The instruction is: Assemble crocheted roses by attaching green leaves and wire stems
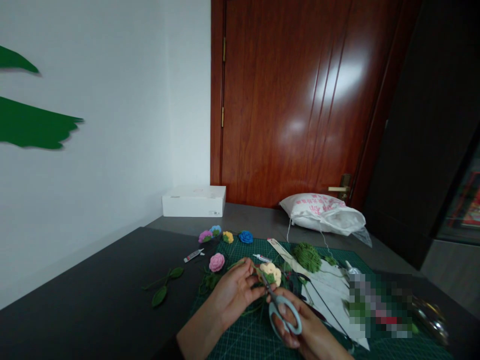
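My right hand (296,317) is closed around the light blue handles of the scissors (285,315), whose blades point up and left toward my other hand. My left hand (236,290) has its fingers bent and pinched at the green stem of a cream crocheted flower (272,274). The flower lies just beyond the scissor blades, its green base facing me. Whether the blades touch the stem is too small to tell. A pink crocheted rose (216,262) lies left of my left hand.
A green cutting mat (240,342) lies beneath my hands. Green yarn (306,256) and white paper (330,295) are at the right, a white bag (318,212) behind. Blue (246,237) and yellow flowers (228,237) lie farther back, near a white box (194,201). Leaves (159,296) lie left.
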Demonstrator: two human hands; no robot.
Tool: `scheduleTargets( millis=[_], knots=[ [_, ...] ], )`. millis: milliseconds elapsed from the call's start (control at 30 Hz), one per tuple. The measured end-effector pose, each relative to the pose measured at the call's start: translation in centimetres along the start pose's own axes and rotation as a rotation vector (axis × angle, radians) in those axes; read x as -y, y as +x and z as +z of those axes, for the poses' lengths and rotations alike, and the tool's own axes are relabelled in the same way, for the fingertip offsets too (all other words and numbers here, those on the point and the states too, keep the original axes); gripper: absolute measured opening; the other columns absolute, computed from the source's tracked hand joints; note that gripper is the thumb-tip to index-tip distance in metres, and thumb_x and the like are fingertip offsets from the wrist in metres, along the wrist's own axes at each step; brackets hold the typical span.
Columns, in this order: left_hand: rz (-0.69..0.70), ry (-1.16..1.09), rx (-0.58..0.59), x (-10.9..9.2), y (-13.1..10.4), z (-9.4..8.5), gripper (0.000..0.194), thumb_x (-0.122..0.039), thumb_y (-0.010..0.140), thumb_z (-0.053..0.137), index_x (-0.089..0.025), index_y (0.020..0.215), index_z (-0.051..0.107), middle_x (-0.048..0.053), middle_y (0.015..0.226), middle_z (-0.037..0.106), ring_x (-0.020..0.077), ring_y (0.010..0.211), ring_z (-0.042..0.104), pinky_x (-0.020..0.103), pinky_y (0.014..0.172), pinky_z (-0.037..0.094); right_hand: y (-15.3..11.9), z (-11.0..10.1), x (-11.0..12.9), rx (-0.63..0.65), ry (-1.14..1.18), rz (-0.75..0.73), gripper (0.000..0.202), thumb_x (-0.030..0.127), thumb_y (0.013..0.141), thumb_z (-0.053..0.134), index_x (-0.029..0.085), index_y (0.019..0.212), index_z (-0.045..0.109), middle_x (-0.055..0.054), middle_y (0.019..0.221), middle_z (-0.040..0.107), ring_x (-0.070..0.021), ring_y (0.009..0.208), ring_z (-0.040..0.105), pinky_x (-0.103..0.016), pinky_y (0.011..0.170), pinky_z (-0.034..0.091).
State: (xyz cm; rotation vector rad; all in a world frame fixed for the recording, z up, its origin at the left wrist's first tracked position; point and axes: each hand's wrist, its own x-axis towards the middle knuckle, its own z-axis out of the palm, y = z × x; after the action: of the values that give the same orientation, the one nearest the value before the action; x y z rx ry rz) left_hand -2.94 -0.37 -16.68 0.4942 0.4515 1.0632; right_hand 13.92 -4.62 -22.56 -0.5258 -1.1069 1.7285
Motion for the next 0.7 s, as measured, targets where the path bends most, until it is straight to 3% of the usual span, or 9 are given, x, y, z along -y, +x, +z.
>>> scheduleTargets(
  millis=[267,400,700],
  knots=[
    [-0.009,0.035,-0.009,0.1,0.2,-0.4,0.015,-0.018,0.094,0.053,-0.016,0.078,0.052,0.013,0.095,0.070,0.0285,0.092,0.070,0.048,0.090,0.051,-0.1,0.3,0.2,-0.045,-0.003,0.002,0.041,0.052,0.077,0.076,0.018,0.095,0.060,0.004,0.057,0.056,-0.0026,0.038,0.035,-0.015,0.037,0.019],
    [-0.002,0.022,-0.011,0.1,0.3,-0.6,0.017,-0.018,0.095,0.051,-0.016,0.078,0.050,0.012,0.097,0.069,0.0291,0.092,0.071,0.050,0.090,0.051,-0.2,0.3,0.2,0.014,-0.010,-0.014,0.039,0.052,0.079,0.074,0.018,0.095,0.061,0.006,0.056,0.053,-0.0021,0.037,0.032,-0.015,0.036,0.018],
    [0.012,0.045,0.074,-0.3,0.1,-0.4,0.028,-0.020,0.094,0.051,-0.016,0.066,0.046,0.012,0.090,0.070,0.0331,0.097,0.070,0.055,0.094,0.049,0.1,-0.8,-1.0,0.015,-0.007,-0.018,0.037,0.050,0.081,0.072,0.018,0.097,0.060,0.005,0.058,0.054,-0.0021,0.038,0.033,-0.015,0.036,0.019]
  ],
)
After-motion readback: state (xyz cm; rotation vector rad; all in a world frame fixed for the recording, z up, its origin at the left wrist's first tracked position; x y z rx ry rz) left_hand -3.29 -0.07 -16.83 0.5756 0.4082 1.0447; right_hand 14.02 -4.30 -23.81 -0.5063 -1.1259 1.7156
